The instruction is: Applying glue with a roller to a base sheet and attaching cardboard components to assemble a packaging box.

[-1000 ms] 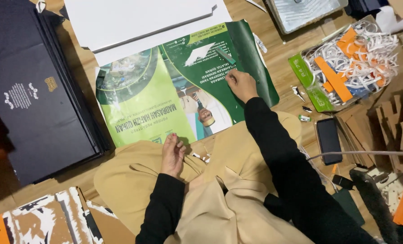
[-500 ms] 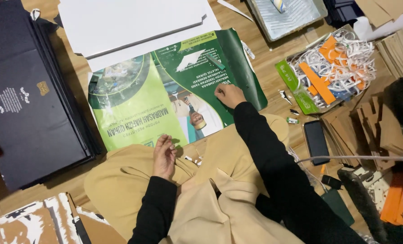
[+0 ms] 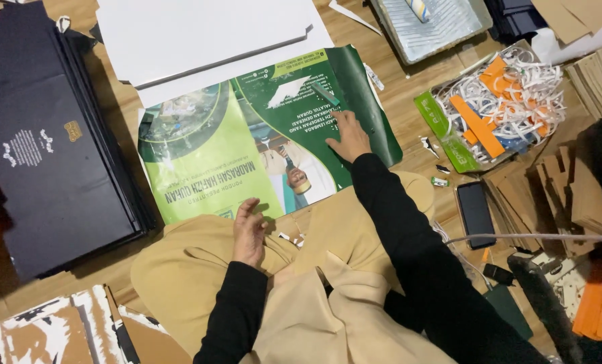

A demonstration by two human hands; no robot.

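My right hand (image 3: 349, 138) lies flat, fingers spread, grip released, pressing on the dark green right part of the green poster (image 3: 260, 135), which lies on the wooden floor (image 3: 402, 101) in front of my knees. My left hand (image 3: 248, 232) hovers over my lap at the poster's near edge, fingers loosely curled, grasping nothing. As far as I can judge, the work is in an early stage: the poster is spread out and held down, but I see no cut or fold in it yet. It is glossy and slightly creased, with a torn white patch near the top. White sheets (image 3: 199, 34) overlap its far edge, and black boxes (image 3: 44, 148) lie to its left.
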